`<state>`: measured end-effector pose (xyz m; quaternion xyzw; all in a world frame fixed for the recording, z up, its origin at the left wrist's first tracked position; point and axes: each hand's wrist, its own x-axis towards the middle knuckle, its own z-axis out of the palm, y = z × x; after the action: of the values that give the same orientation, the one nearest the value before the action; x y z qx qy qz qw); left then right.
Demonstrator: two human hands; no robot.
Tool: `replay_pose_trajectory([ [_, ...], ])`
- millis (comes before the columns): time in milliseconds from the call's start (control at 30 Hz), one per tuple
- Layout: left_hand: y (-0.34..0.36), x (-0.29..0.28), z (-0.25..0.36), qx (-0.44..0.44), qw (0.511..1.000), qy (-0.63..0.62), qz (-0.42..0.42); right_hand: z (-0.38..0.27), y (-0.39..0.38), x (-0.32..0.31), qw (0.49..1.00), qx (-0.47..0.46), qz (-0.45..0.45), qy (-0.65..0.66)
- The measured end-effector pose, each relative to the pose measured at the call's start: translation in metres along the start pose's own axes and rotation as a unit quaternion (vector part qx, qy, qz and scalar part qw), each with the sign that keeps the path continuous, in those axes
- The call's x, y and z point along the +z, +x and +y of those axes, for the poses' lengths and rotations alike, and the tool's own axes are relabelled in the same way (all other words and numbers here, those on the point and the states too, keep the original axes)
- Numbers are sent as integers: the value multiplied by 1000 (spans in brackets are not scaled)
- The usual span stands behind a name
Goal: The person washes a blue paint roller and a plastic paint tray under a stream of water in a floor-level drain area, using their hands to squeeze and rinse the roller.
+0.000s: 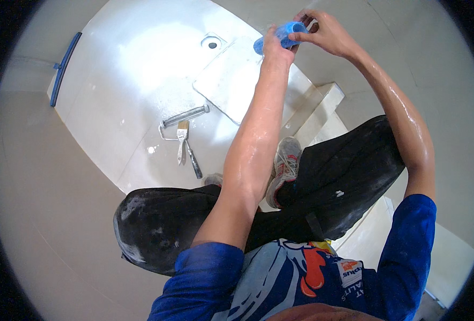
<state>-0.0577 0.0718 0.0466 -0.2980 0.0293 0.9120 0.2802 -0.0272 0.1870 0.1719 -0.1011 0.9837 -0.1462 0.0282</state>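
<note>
A blue paint roller sleeve (285,33), a short hollow tube with a shiny surface, is held up at the top of the head view. My left hand (276,47) is wrapped around its side, partly hiding it. At its open right end, my right hand (322,33) pinches the rim with thumb and fingers. On the floor below lies a roller frame (186,115) with a bare metal cage and a dark handle. A flat paintbrush (182,140) with tan bristles and a pale handle rests across the frame's wire.
A round floor drain (211,44) sits near the far side, beside a pale rectangular sheet or panel (231,80). A blue-edged squeegee (65,69) leans at the far left wall. A low step (317,109) runs along the right, close to my shoe (286,166).
</note>
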Motion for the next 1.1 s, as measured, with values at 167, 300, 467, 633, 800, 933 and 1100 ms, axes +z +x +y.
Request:
replay_pose_trajectory([
  [167, 4, -1, -1, 6, 1000, 0, 9, -12, -4, -8, 999, -39, -18, 6],
  [300, 9, -6, 7, 15, 1000, 15, 18, -24, -5, -7, 995, -91, -4, -43],
  [467, 3, -5, 14, 10, 1000, -5, 20, -34, -16, 1, 975, -137, 35, -171],
  [633, 6, -10, 24, 6, 1000, 0, 23, -46, -14, 0, 963, -182, 61, -189],
  [800, 7, -13, 23, -2, 999, -14, 42, -48, -10, -1, 975, -141, 46, -167],
  [933, 7, -13, 17, 10, 999, 6, 54, -34, -9, -2, 984, -114, 45, -133],
  [1100, 9, -19, 17, 16, 998, 3, 56, -42, -8, -11, 984, -52, -30, -170],
])
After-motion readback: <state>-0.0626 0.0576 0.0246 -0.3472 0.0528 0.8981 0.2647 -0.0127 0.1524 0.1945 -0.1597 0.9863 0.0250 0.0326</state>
